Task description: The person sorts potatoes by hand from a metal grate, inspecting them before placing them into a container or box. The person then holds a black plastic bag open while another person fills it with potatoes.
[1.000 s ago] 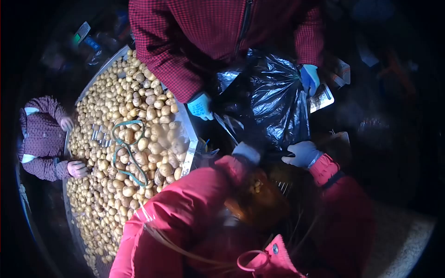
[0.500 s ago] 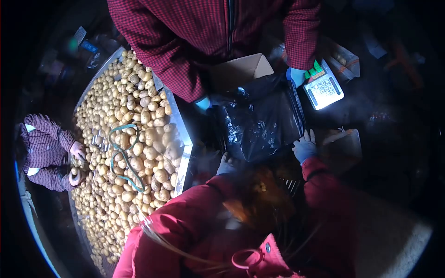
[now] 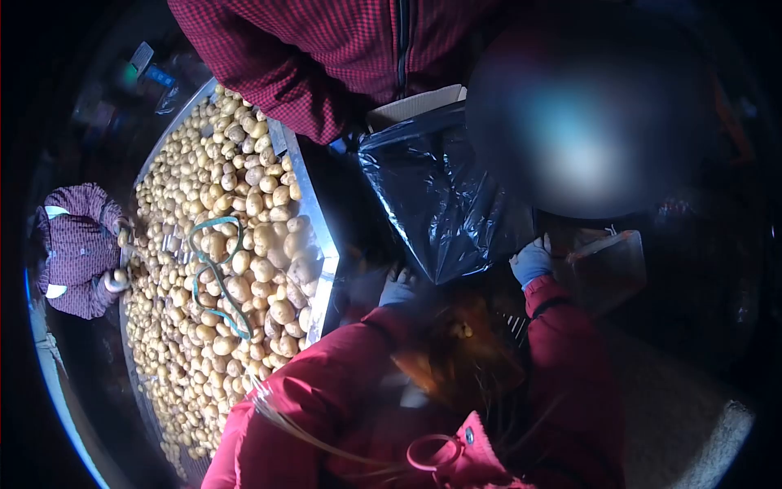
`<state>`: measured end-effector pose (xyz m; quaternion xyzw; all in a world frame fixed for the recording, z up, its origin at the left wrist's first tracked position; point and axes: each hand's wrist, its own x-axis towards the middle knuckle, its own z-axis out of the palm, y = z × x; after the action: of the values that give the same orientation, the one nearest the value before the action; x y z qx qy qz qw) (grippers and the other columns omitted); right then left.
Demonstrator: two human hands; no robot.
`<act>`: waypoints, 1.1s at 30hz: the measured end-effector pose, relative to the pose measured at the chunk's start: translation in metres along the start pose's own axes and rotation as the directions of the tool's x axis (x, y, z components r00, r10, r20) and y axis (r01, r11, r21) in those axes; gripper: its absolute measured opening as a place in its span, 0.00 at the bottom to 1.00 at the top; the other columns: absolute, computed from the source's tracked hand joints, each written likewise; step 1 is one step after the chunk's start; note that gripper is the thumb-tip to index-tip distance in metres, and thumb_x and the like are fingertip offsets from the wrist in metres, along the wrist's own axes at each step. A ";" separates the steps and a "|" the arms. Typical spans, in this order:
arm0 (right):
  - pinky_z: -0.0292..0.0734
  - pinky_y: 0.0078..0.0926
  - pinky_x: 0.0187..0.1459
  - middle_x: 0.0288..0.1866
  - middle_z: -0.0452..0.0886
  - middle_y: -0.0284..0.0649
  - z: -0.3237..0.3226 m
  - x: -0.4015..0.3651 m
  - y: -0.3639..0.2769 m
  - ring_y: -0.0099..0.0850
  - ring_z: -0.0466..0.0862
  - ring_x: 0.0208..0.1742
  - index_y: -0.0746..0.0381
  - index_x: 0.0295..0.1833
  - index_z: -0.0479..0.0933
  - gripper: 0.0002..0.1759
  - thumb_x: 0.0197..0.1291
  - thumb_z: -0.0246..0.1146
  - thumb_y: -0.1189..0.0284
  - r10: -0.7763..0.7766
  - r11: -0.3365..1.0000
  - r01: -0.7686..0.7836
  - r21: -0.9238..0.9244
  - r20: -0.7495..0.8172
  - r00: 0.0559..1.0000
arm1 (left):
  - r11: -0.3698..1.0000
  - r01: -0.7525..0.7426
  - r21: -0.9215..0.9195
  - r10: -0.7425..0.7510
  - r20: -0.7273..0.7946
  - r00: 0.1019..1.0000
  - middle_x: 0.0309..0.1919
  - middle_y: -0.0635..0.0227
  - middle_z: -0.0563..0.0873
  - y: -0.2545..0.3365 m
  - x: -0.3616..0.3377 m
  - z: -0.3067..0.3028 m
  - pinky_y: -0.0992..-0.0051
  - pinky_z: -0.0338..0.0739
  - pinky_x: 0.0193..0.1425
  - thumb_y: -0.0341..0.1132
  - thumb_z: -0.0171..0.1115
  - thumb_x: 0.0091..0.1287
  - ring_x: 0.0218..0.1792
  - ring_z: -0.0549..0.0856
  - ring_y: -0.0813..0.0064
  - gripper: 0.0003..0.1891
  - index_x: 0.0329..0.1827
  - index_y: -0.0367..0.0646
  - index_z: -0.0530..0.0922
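Note:
A black plastic bag [image 3: 444,191] lies over a cardboard box [image 3: 419,106], its near edge drawn down to a point between my hands. My gloved left hand [image 3: 398,289] is beside the bag's lower left, in shadow, fingers curled. What they grip is hidden. At the lower right of the bag, my gloved right hand [image 3: 531,262] has its fingers bent together against a dark edge; I cannot make out what is in them. Across from me stands a person in a red checked jacket [image 3: 350,57], whose hands are hardly visible.
On the left, a metal-rimmed table [image 3: 327,273] bears a heap of potatoes [image 3: 236,285] with a green strap [image 3: 213,273] on it. Another person [image 3: 81,248] works at its far side. A blurred dark round shape [image 3: 578,122] blocks the upper right. An open carton [image 3: 607,265] stands right.
The blurred round shape has come in, covering the scale and the co-worker's hand. The bag's near edge has drawn to a point. My right hand's fingers have curled in.

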<state>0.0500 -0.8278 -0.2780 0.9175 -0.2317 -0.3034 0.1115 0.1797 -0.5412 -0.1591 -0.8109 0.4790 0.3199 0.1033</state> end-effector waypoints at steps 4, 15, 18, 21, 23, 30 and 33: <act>0.41 0.55 0.79 0.67 0.78 0.42 0.038 0.013 -0.008 0.45 0.65 0.75 0.55 0.65 0.80 0.30 0.65 0.53 0.50 -0.036 0.990 0.032 0.138 0.027 0.999 | 0.999 0.013 0.041 -0.017 0.101 0.995 0.74 0.58 0.68 -0.002 -0.001 -0.002 0.44 0.41 0.81 0.50 0.48 0.70 0.79 0.57 0.52 0.33 0.77 0.48 0.64; 0.48 0.53 0.77 0.69 0.75 0.42 0.014 -0.003 0.000 0.41 0.60 0.78 0.52 0.58 0.85 0.26 0.62 0.56 0.51 0.026 0.974 0.039 0.221 -0.283 0.959 | 0.995 -0.007 0.104 0.019 -0.109 0.994 0.70 0.54 0.71 -0.003 0.013 -0.004 0.44 0.43 0.81 0.56 0.51 0.66 0.77 0.61 0.52 0.35 0.71 0.44 0.70; 0.54 0.51 0.76 0.68 0.77 0.42 0.000 -0.009 0.005 0.41 0.61 0.78 0.53 0.57 0.85 0.26 0.60 0.57 0.51 0.042 0.951 0.075 0.300 -0.365 0.930 | 0.993 -0.005 0.116 0.016 -0.086 0.996 0.72 0.53 0.70 -0.002 0.012 -0.009 0.44 0.41 0.81 0.66 0.50 0.67 0.76 0.62 0.52 0.41 0.75 0.47 0.67; 0.60 0.48 0.73 0.66 0.80 0.39 -0.012 -0.020 0.004 0.41 0.70 0.74 0.53 0.58 0.84 0.27 0.59 0.59 0.50 -0.025 0.968 0.036 0.247 -0.049 0.998 | 0.959 0.035 -0.282 -0.045 -0.029 0.999 0.72 0.58 0.71 0.001 -0.007 -0.035 0.43 0.43 0.80 0.61 0.51 0.69 0.75 0.64 0.56 0.35 0.73 0.49 0.69; 0.62 0.46 0.73 0.64 0.81 0.39 0.022 -0.020 -0.008 0.41 0.74 0.70 0.53 0.59 0.83 0.28 0.59 0.60 0.49 0.012 0.965 -0.002 0.263 -0.037 0.999 | 0.763 0.094 -0.639 -0.049 0.089 0.995 0.72 0.60 0.72 0.005 -0.015 -0.046 0.42 0.44 0.80 0.57 0.51 0.71 0.75 0.65 0.59 0.31 0.72 0.50 0.70; 0.63 0.46 0.73 0.65 0.81 0.38 0.049 -0.043 -0.019 0.42 0.78 0.67 0.52 0.68 0.75 0.33 0.63 0.55 0.46 0.167 0.758 -0.089 0.647 -0.059 0.984 | 0.879 -0.025 0.477 -0.009 0.068 0.998 0.67 0.65 0.76 0.012 0.012 0.040 0.49 0.55 0.79 0.29 0.40 0.77 0.71 0.68 0.63 0.21 0.70 0.46 0.70; 0.63 0.46 0.73 0.64 0.81 0.39 0.044 -0.033 -0.024 0.42 0.78 0.66 0.52 0.67 0.76 0.33 0.63 0.55 0.46 0.164 0.775 -0.088 0.625 -0.065 0.984 | 0.957 -0.023 0.289 0.011 0.043 0.999 0.68 0.64 0.75 0.000 0.003 0.034 0.51 0.57 0.79 0.30 0.42 0.77 0.72 0.67 0.63 0.21 0.71 0.46 0.69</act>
<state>0.0083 -0.7942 -0.3048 0.9015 -0.3724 -0.1486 -0.1628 0.1666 -0.5276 -0.1875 -0.7762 0.5253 0.2639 0.2278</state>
